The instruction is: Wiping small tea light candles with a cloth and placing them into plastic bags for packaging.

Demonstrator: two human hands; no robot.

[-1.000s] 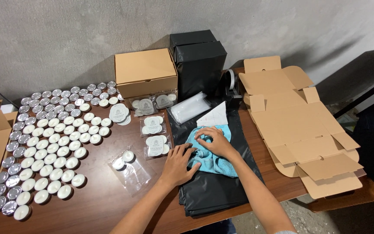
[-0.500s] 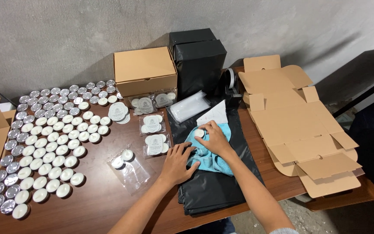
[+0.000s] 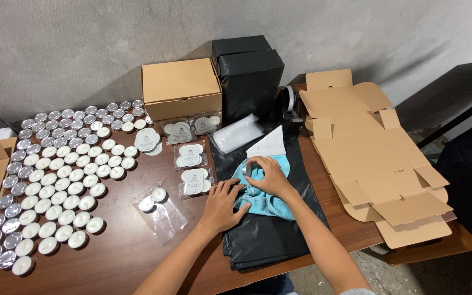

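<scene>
A light blue cloth [image 3: 265, 203] lies crumpled on a stack of black plastic bags [image 3: 271, 243] on the brown table. My right hand [image 3: 270, 176] rests on the cloth's upper part, its fingertips pinching a small round metal tin [image 3: 248, 167] against the cloth. My left hand [image 3: 222, 206] lies flat with fingers spread, its fingertips touching the cloth's left edge at the border of the bags. A clear bag with two tealights [image 3: 159, 209] lies just left of my left hand.
Several rows of tealights [image 3: 55, 180] cover the table's left side. Behind are a closed cardboard box [image 3: 180, 87], black boxes [image 3: 247, 71], a tape dispenser [image 3: 289, 106], clear bags [image 3: 239, 134] and packed candles [image 3: 191, 155]. Flattened cardboard boxes [image 3: 367, 158] fill the right side.
My right hand has crept slightly up and left on the cloth, fingers working at the small tin. The left hand has stayed in place.
</scene>
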